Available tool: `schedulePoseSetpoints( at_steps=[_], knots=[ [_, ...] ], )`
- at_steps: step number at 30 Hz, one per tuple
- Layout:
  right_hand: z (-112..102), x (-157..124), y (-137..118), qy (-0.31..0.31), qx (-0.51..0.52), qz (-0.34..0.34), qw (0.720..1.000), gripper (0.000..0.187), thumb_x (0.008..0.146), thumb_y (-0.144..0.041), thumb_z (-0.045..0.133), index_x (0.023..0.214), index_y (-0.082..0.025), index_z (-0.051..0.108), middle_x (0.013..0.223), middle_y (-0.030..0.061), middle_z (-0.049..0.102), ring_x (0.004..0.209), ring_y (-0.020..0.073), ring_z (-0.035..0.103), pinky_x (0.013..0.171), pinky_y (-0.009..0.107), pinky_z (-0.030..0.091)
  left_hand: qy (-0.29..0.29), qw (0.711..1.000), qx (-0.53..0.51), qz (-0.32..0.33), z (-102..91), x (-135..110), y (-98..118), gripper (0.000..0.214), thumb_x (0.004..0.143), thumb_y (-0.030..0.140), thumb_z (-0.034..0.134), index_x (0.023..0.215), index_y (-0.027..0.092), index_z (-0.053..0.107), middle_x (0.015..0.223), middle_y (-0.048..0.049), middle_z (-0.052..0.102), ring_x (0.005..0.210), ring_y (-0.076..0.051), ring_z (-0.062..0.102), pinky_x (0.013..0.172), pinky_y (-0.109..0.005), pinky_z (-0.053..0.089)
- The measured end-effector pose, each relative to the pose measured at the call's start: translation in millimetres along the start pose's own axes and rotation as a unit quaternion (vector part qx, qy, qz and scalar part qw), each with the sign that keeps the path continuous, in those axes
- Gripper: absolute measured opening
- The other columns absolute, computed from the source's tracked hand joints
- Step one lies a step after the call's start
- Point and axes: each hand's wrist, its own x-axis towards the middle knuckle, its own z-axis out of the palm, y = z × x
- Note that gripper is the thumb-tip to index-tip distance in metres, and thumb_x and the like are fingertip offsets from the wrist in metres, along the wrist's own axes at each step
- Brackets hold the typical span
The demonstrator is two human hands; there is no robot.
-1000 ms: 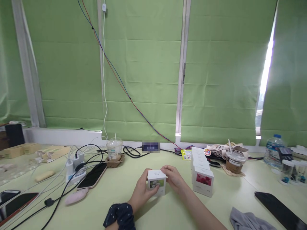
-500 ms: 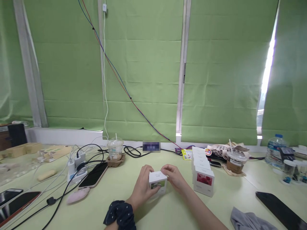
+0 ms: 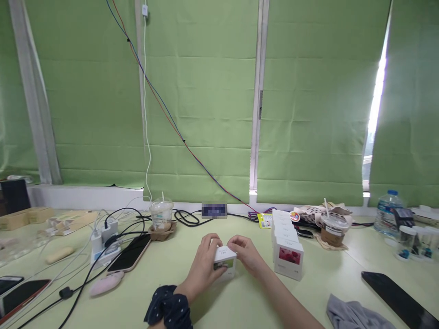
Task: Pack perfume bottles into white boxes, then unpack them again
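Observation:
Both of my hands hold a small white box [image 3: 226, 260] with a green picture on its front, just above the pale green table [image 3: 178, 278]. My left hand [image 3: 203, 267] wraps its left side, fingers curled over the top edge and thumb on the front. My right hand [image 3: 247, 254] grips the right side with curled fingers. A dark dotted scrunchie [image 3: 168, 310] sits on my left wrist. To the right stands a row of several similar white boxes [image 3: 286, 244], the nearest showing a red picture.
Left: a phone [image 3: 130, 258], chargers on a power strip [image 3: 104, 240], cables, a pink mouse [image 3: 104, 283], a plastic cup [image 3: 162, 218]. Right: an iced drink cup [image 3: 332, 228], a water bottle [image 3: 387, 212], a black tablet [image 3: 398, 299], a grey cloth [image 3: 353, 315]. Green blinds hang behind.
My left hand has slid further over the box, its fingers now curled on the top, and the box has tipped and sunk a little toward the table. The camera shifted slightly.

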Motion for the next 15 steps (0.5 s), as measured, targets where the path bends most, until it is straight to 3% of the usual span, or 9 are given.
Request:
schedulePoseSetpoints(
  at_steps=[5, 9, 15],
  knots=[
    [1, 0, 0, 0.006, -0.001, 0.002, 1.000, 0.030, 0.053, -0.041, 0.084, 0.062, -0.017, 0.067, 0.061, -0.0026, 0.058, 0.060, 0.0125, 0.049, 0.059, 0.025, 0.039, -0.027, 0.996, 0.090, -0.013, -8.0, 6, 5, 0.043, 0.058, 0.018, 0.076, 0.094, 0.023, 0.055, 0.108, -0.0076, 0.051, 0.108, -0.033, 0.048, 0.084, -0.044, 0.046],
    [2, 2, 2, 0.025, -0.001, -0.002, 1.000, 0.030, 0.055, -0.042, 0.083, 0.064, -0.018, 0.067, 0.065, -0.0025, 0.058, 0.065, 0.0136, 0.050, 0.060, 0.025, 0.041, -0.022, 0.983, 0.183, -0.005, -9.7, 5, 7, 0.042, 0.063, 0.025, 0.076, 0.101, 0.023, 0.059, 0.111, -0.0096, 0.055, 0.116, -0.036, 0.046, 0.090, -0.049, 0.041],
    [4, 3, 3, 0.039, -0.010, -0.011, 0.999, 0.031, 0.054, -0.042, 0.083, 0.064, -0.018, 0.067, 0.064, -0.0018, 0.059, 0.065, 0.0141, 0.051, 0.059, 0.025, 0.041, -0.050, 0.962, 0.261, -0.067, -7.0, 6, 21, 0.033, 0.068, 0.028, 0.070, 0.098, 0.017, 0.063, 0.109, -0.0141, 0.059, 0.110, -0.036, 0.050, 0.084, -0.048, 0.043]
  ],
)
